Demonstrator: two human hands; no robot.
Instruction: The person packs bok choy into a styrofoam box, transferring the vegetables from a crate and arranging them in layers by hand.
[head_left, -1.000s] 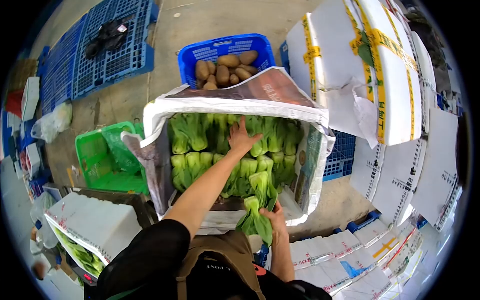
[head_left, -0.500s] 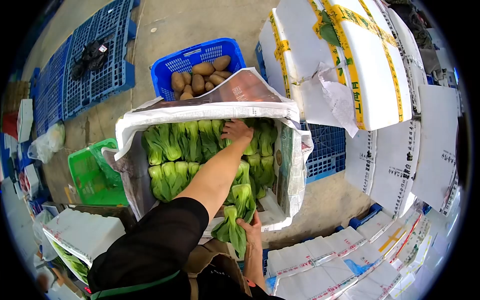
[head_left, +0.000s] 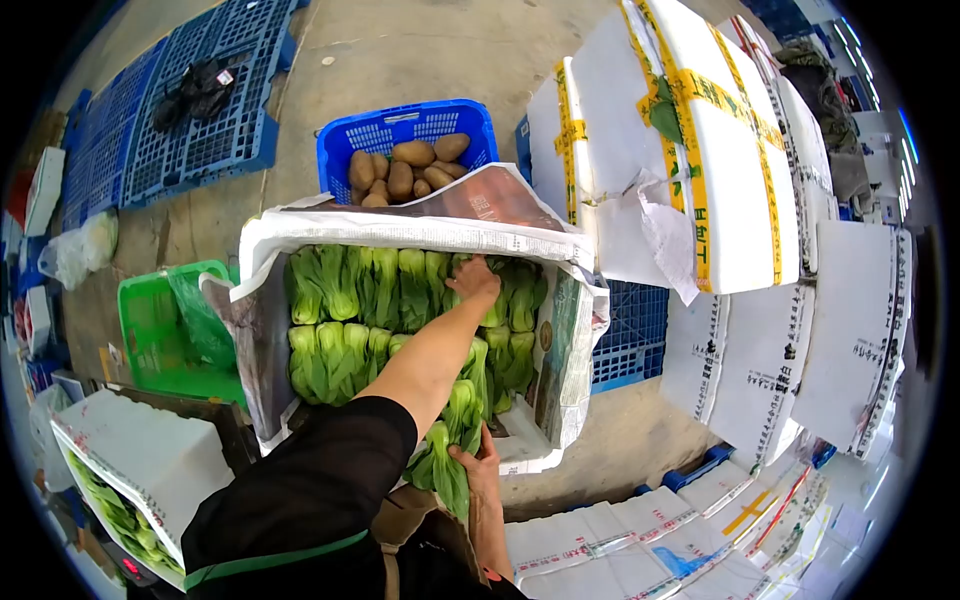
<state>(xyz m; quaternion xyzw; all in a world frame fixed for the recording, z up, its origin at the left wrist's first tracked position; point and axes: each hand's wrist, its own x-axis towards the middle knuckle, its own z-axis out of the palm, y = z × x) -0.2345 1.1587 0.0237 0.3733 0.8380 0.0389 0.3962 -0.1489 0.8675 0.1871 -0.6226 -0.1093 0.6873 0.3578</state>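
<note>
Stacked white foam boxes (head_left: pixel 745 205), their yellow tape (head_left: pixel 702 235) printed with Chinese characters, and a blue plastic basket (head_left: pixel 405 116) of brown potatoes (head_left: pixel 401 181) flank a newspaper-lined box (head_left: pixel 420 229). The left hand (head_left: pixel 475 279) curls over its far row of green bok choy (head_left: pixel 414 291), grip unclear; the right hand (head_left: pixel 481 463) clamps bok choy heads (head_left: pixel 440 470) at the near edge.

bare hands (head_left: pixel 476 282): 2 | newspaper-lined box (head_left: pixel 420 222): 1 | green leafy bok choy (head_left: pixel 342 285), boxed rows: 2 | blue plastic crate (head_left: pixel 345 138): 1 | green plastic crate (head_left: pixel 158 350): 1 | brown oval potatoes (head_left: pixel 400 181): roughly ten
</note>
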